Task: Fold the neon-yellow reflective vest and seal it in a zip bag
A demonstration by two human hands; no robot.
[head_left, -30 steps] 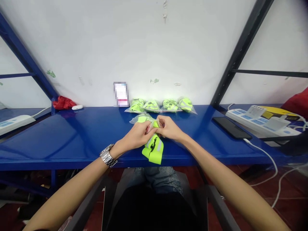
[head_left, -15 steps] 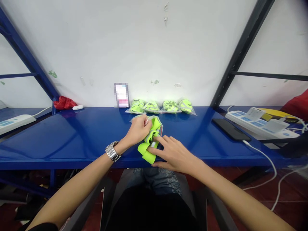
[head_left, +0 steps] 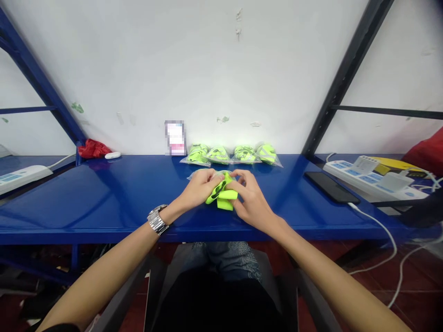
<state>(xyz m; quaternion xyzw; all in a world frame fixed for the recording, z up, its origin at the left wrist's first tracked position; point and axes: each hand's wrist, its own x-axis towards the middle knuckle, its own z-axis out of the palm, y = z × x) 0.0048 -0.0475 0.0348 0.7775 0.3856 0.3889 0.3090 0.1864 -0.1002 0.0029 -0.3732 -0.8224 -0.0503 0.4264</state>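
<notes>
A neon-yellow strap with a black buckle lies folded on the blue shelf, half inside a clear plastic bag. My left hand, with a metal watch on its wrist, pinches the bag's mouth and the strap. From the right, my right hand grips the strap with curled fingers, pressing it toward the bag.
Several bagged neon straps line the wall behind. A small card stands left of them. A black phone on a white cable and power strips lie right; a red bag and white earbud case lie left.
The strap hung over the shelf's front edge; it now lies folded up on the shelf at the bag. My right hand went down to the hanging end, then came back up with it.
</notes>
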